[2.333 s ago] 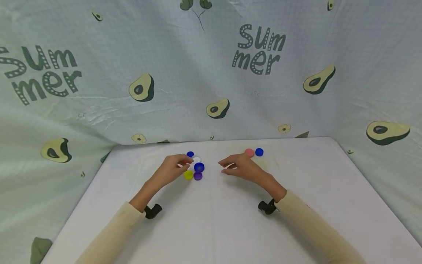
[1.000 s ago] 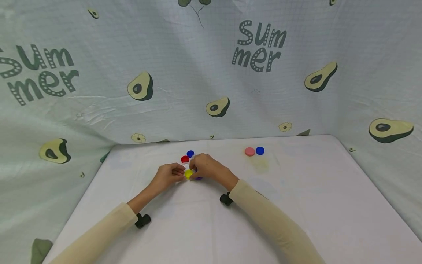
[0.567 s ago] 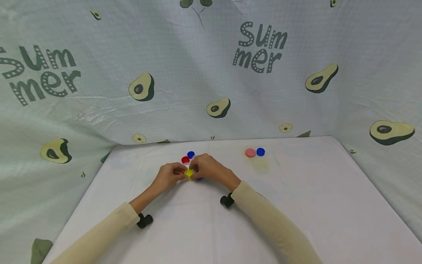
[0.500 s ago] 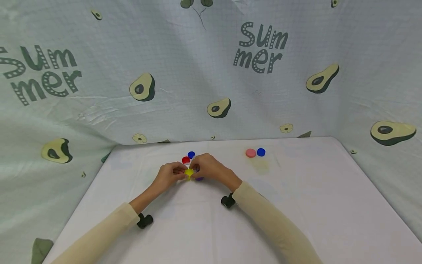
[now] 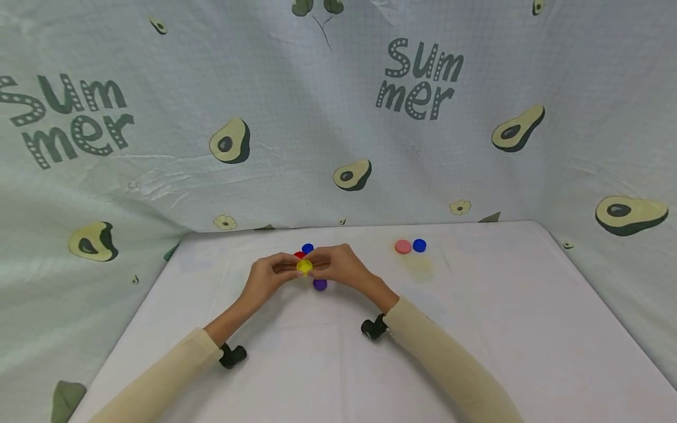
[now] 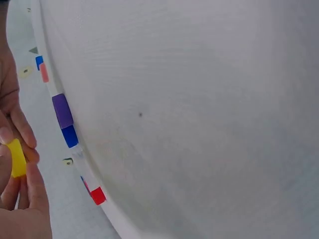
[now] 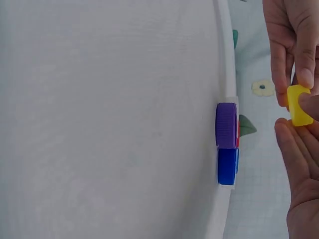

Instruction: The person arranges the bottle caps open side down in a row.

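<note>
Head view: yellow cap (image 5: 304,267) in the pinch of both hands (image 5: 265,278) (image 5: 342,266), plus pink disc (image 5: 403,247) outside right wrist view.

A: Backdrop: what are you facing?
B: You are facing a pale printed cloth (image 5: 291,194), hanging behind the table (image 5: 275,376) and running along both sides. It is showing avocados (image 5: 230,141), small yellow flowers (image 5: 460,207) and, twice, "summer" lettering (image 5: 419,81). Wrinkles (image 5: 164,179) are catching a sheen at left.
A: Surface?
B: You are looking across a white tabletop, its far right corner curving. A faint yellowish stain (image 5: 418,267) is marking the far part, right of centre; a dark speck (image 6: 140,115) is showing in the left wrist view.
A: Light?
B: You are getting diffuse light; soft-edged shadows are falling.
</note>
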`<state>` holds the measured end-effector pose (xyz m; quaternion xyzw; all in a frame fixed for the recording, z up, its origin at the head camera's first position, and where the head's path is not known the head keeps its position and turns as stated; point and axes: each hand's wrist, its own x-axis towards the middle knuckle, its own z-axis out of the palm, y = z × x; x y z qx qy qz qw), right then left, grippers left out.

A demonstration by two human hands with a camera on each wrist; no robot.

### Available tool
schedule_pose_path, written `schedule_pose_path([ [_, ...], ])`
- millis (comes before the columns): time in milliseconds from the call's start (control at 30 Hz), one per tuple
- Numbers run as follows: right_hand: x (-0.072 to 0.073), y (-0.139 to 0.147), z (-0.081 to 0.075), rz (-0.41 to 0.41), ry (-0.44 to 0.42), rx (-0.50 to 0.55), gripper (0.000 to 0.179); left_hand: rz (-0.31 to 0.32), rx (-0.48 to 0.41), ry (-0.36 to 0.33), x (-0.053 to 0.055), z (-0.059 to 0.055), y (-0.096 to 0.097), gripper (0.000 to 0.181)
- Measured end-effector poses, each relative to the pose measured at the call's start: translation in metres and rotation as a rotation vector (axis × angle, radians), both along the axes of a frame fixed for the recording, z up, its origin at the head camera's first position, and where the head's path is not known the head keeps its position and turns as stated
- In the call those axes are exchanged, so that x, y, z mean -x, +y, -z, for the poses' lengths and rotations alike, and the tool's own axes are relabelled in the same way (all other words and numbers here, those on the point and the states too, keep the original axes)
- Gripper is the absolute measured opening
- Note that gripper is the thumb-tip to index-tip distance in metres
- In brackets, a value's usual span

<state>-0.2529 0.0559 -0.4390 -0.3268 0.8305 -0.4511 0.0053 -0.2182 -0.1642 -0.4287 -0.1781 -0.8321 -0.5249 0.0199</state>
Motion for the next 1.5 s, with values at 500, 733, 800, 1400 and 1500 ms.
schedule_pose_path([
  [500, -0.011, 0.026, 0.004, -0.027, -0.093, 0.262, 0.034, -0.007, -0.140, -0.011, -0.007, -0.006, 0.020, 0.025],
  [733, -0.014, 0.041, 0.000, -0.075, -0.123, 0.312, 0.033, 0.015, -0.165, -0.045, -0.007, -0.007, 0.029, 0.027],
  [800, -0.014, 0.045, 0.000, -0.082, -0.132, 0.326, 0.034, 0.028, -0.184, -0.051, -0.007, -0.008, 0.032, 0.027],
  [1400, -0.015, 0.082, -0.002, -0.055, -0.127, 0.300, 0.032, 0.135, -0.230, -0.007, -0.005, -0.009, 0.063, 0.025],
  [1500, -0.017, 0.090, -0.007, -0.036, -0.118, 0.286, 0.031, 0.161, -0.260, -0.016, -0.003, -0.009, 0.071, 0.025],
])
